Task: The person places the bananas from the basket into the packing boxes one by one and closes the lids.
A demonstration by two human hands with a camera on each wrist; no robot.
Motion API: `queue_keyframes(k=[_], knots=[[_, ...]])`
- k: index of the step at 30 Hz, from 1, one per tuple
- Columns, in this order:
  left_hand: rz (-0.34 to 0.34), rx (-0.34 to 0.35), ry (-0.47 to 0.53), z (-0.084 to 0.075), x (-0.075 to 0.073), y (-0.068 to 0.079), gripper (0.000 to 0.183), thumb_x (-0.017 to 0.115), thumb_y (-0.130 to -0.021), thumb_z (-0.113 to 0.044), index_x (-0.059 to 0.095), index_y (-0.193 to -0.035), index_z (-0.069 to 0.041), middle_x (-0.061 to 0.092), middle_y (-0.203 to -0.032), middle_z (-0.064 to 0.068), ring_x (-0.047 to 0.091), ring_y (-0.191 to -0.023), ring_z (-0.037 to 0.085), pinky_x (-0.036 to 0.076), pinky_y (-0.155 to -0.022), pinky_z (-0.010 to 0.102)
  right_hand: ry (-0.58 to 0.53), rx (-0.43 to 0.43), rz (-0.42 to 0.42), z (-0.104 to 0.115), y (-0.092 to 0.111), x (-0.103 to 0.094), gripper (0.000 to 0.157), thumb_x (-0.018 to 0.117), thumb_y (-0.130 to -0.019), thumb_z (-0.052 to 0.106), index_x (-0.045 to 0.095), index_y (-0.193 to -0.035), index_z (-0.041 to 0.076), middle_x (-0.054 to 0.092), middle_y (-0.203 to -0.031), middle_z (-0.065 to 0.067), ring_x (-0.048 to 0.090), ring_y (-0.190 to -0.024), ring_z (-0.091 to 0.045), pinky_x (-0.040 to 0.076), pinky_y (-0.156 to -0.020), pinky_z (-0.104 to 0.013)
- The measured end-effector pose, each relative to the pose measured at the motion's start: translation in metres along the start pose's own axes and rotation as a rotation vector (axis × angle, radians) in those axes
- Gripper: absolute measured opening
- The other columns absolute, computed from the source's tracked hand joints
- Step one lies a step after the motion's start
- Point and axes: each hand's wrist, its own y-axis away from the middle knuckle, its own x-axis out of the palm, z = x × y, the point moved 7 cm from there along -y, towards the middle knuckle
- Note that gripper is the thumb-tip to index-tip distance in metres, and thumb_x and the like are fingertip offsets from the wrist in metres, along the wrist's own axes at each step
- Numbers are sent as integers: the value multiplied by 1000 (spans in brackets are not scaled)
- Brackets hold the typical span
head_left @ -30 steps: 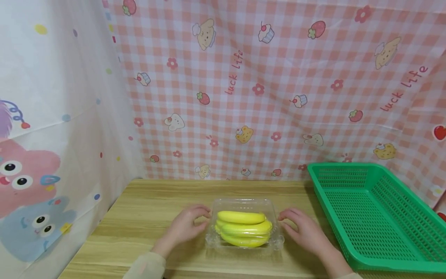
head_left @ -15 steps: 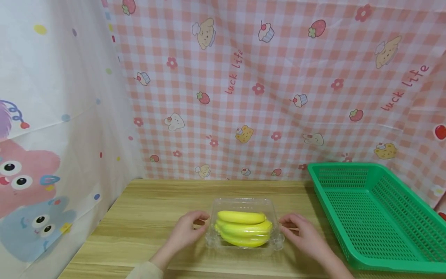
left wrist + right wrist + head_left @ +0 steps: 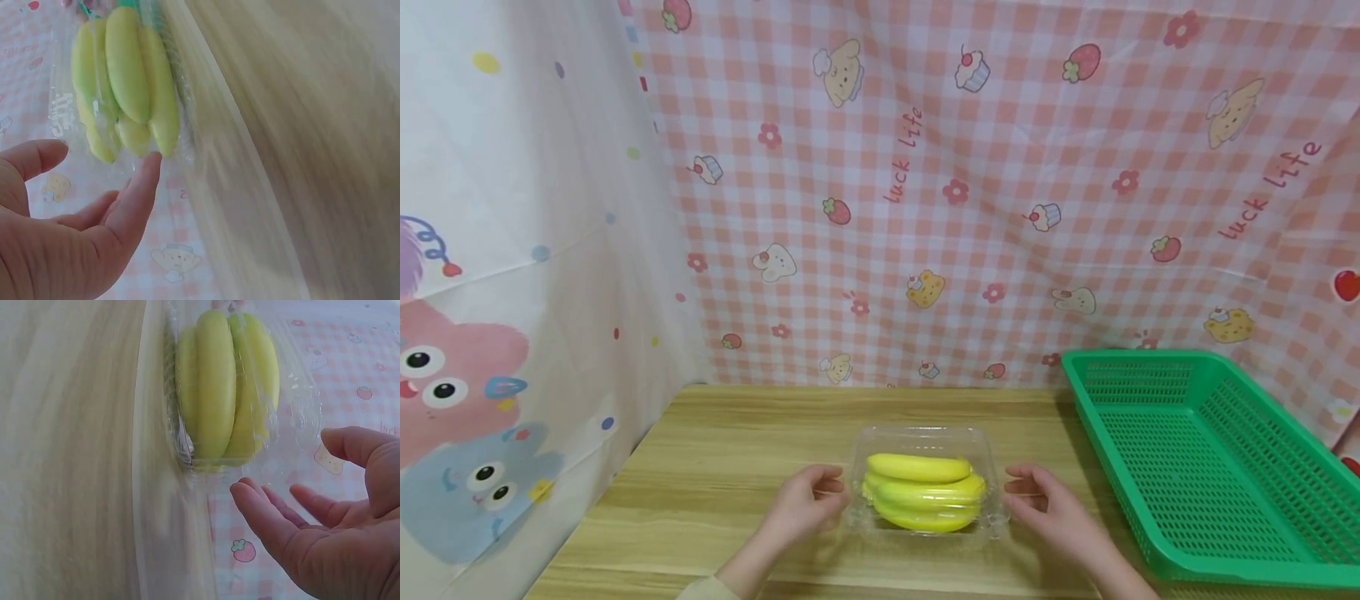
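Note:
A clear plastic clamshell box (image 3: 925,437) sits on the wooden table, its lid down over several yellow bananas (image 3: 925,493). At the box's left side is my left hand (image 3: 801,507), fingers loosely bent with the thumb apart from them. My right hand (image 3: 1051,510) mirrors it at the right side, thumb near the front corner tab. In the left wrist view, one fingertip (image 3: 150,164) overlaps the end of the box. The right wrist view has the right fingers (image 3: 262,515) spread just short of the box's end, with nothing in the palm.
A green perforated plastic basket (image 3: 1210,483) stands on the right side of the table (image 3: 760,417), beyond my right hand. Behind the table hangs a pink checked cloth (image 3: 880,250), and a white printed curtain (image 3: 572,292) closes off the left.
Both hands have come slightly nearer to me along the box's sides, and their fingers have drawn in a little. The box with the bananas stays in about the same place.

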Motion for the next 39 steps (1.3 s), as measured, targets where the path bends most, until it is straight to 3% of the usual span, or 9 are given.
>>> queue_keyframes(k=[3, 7, 11, 17, 28, 39], knots=[[55, -109, 163, 6, 5, 4, 55, 70, -90, -10, 46, -129, 21, 61, -111, 23, 63, -97, 31, 62, -73, 39, -108, 42, 44, -5, 2, 3, 52, 65, -94, 4, 40, -133, -20, 59, -114, -28, 63, -98, -32, 60, -80, -34], [120, -197, 329, 12, 11, 8, 63, 68, -92, -9, 35, -134, 25, 53, -121, 30, 60, -107, 36, 60, -83, 44, -213, 120, 97, -12, 5, 7, 61, 64, -95, 7, 31, -138, -21, 56, -116, -28, 61, -100, -30, 59, -84, -36], [148, -216, 445, 14, 16, 10, 65, 67, -91, -7, 31, -132, 28, 51, -122, 31, 60, -105, 34, 58, -87, 45, -274, 153, 153, -15, 7, 12, 66, 64, -96, 9, 26, -139, -23, 56, -113, -25, 61, -98, -26, 58, -86, -35], [139, -242, 558, 18, 20, 12, 57, 67, -89, -3, 36, -127, 26, 59, -104, 17, 64, -87, 22, 59, -86, 38, -363, 183, 207, -19, 7, 18, 68, 59, -99, 10, 18, -138, -27, 55, -109, -19, 62, -92, -21, 58, -86, -35], [109, -240, 641, 23, 27, 11, 49, 61, -88, 7, 34, -124, 26, 55, -103, 16, 65, -86, 19, 60, -81, 31, -474, 221, 247, -22, 8, 27, 64, 56, -99, 9, 20, -136, -28, 55, -104, -15, 61, -87, -18, 59, -83, -32], [72, -266, 672, 25, 29, 11, 35, 58, -88, 11, 39, -117, 20, 56, -99, 17, 65, -79, 18, 60, -77, 28, -503, 267, 220, -26, 8, 30, 63, 58, -95, -1, 18, -136, -26, 49, -99, -14, 62, -84, -18, 59, -83, -30]])
